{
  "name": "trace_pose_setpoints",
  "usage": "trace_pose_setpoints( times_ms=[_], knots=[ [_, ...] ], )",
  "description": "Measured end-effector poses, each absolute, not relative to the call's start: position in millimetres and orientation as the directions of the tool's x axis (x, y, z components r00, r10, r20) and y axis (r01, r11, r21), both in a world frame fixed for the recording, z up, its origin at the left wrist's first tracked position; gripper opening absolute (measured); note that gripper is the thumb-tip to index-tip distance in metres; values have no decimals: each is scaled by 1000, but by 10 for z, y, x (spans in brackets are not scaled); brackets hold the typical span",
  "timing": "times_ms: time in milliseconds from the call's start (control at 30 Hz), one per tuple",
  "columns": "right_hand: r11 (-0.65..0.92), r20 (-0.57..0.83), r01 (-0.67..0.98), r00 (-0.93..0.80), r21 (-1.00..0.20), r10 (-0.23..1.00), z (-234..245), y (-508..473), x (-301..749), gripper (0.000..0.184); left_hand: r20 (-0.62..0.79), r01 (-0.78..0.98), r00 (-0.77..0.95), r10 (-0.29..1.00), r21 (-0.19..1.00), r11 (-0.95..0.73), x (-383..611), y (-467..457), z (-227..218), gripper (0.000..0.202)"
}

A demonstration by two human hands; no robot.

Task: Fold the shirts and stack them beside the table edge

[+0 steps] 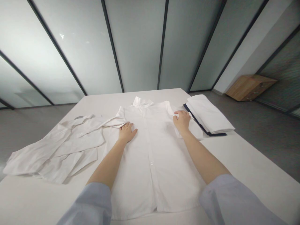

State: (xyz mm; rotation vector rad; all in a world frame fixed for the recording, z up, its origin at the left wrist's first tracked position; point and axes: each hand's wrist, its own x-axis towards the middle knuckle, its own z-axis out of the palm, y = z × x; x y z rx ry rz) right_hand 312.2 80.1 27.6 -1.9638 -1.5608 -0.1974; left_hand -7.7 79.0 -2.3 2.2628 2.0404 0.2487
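1. The white shirt (140,147) lies spread in front of you on the pale table (239,172), its collar (142,102) toward the far edge and its hem toward you.
2. A single button (152,163) shows clearly on the front placket, which runs down the middle of the shirt.
3. Your left hand (127,132) rests palm down on the left side of the shirt, below the shoulder; the fingers are spread and have no hold on the cloth.
4. Your right hand (182,121) is at the shirt's right side by the sleeve (195,129), thumb and forefinger curved with a gap between them; you cannot tell from this view whether the other fingers pinch any fabric.
5. To your left, a rumpled white garment (61,147) lies on the table, close beside the shirt.
6. To your right, a folded white cloth (209,114) sits on a dark flat piece (217,134), just beyond the sleeve.
7. Past the table stand frosted panels (138,40), with a wooden cabinet (250,87) on the floor at right.
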Motion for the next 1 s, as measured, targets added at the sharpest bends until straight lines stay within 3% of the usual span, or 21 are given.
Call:
trace_pose_setpoints(
  times_ms=[133,300,433,567,667,767,833,900,1000],
  knots=[
    [-287,332,846,457,-449,825,442,874,3698,35,68,977,103,992,179,-114,-73,797,-31,53],
    [-371,14,836,411,-405,912,277,956,4035,50,79,977,103,992,179,-116,-68,798,-34,51],
    [-289,8,900,308,-326,951,100,964,3931,44,61,979,99,993,172,-108,-69,786,-10,52],
    [-260,-12,874,280,-411,960,166,978,3891,35,61,980,98,993,169,-107,-68,783,-3,52],
    [-212,35,773,289,-598,957,359,972,3895,38,62,980,91,994,171,-100,-66,787,-10,52],
    [2,243,621,304,-784,921,622,878,3786,44,65,982,87,994,165,-97,-64,789,-17,52],
    [206,382,546,231,-812,895,798,765,3650,44,70,982,93,993,160,-104,-65,792,-23,52],
    [344,422,487,57,-803,905,935,654,3519,42,74,980,100,992,162,-111,-68,797,-32,52],
    [396,440,448,-8,-801,898,994,607,3441,38,87,976,100,991,184,-114,-75,806,-42,52]
  ],
)
